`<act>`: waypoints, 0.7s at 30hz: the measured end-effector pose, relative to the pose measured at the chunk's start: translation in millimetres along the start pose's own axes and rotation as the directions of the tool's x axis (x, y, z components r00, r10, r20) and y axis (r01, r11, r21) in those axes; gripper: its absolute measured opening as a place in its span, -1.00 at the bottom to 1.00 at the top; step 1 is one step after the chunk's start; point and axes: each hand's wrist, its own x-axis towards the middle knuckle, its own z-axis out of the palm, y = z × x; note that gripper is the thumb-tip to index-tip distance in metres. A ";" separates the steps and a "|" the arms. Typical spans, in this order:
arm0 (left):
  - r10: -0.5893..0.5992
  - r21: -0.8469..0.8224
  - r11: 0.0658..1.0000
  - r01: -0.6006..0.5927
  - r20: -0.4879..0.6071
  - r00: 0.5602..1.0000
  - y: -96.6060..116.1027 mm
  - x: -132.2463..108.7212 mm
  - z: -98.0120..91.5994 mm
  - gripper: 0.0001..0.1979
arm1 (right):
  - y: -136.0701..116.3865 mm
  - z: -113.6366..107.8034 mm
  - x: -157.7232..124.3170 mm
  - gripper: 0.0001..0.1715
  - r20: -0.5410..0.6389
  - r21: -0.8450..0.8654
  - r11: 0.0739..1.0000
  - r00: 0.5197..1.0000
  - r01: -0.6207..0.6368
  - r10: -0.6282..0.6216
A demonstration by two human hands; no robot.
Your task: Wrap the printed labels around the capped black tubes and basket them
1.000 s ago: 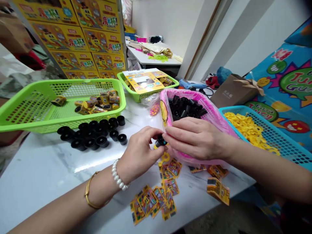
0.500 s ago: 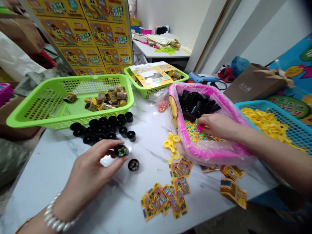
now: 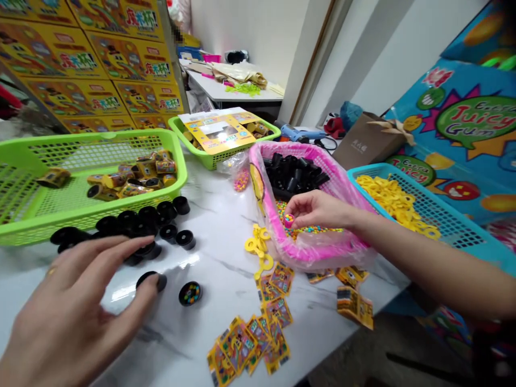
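We've got the pink cup [image 3: 287, 224] pinched in our right fingers [image 3: 296, 202], topped with beads [image 3: 289, 217], and more beads lie right below in the pink basket [image 3: 296, 255]! Our left fingers [image 3: 129, 251] are spread wide, released; the thumb overlaps one black cup [image 3: 162, 282], and whether it touches, we can't tell. Just right of that thumb, a bead-filled cup [image 3: 190, 293] stands on the desk [image 3: 226, 215]. Past the left fingertips, dark cups [image 3: 145, 216] crowd near the green basket [image 3: 182, 167]. Between our hands: yellow rings [image 3: 258, 247], with wrappers [image 3: 237, 338] nearer us.
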 end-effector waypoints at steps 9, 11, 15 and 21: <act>0.198 0.085 0.971 -0.222 0.231 0.953 18.2 63.6 33.4 -0.80 | -16.1 -0.5 -13.7 -0.71 -0.058 0.187 0.982 0.998 0.026 -0.015; 0.214 0.054 0.971 -0.231 0.225 0.951 21.4 66.1 32.2 -0.85 | -15.5 1.7 -16.4 -0.72 -0.056 0.209 0.978 0.998 0.016 -0.004; 0.172 -0.182 0.974 -0.138 0.185 0.968 47.2 75.8 21.4 -0.84 | -24.8 10.2 -18.1 -0.77 -0.105 0.239 0.967 0.993 0.082 -0.058; 0.144 -0.476 0.879 -0.025 0.215 0.966 93.1 95.0 25.6 -0.87 | -51.2 31.4 -15.8 -0.77 -0.123 0.288 0.924 0.967 0.250 -0.223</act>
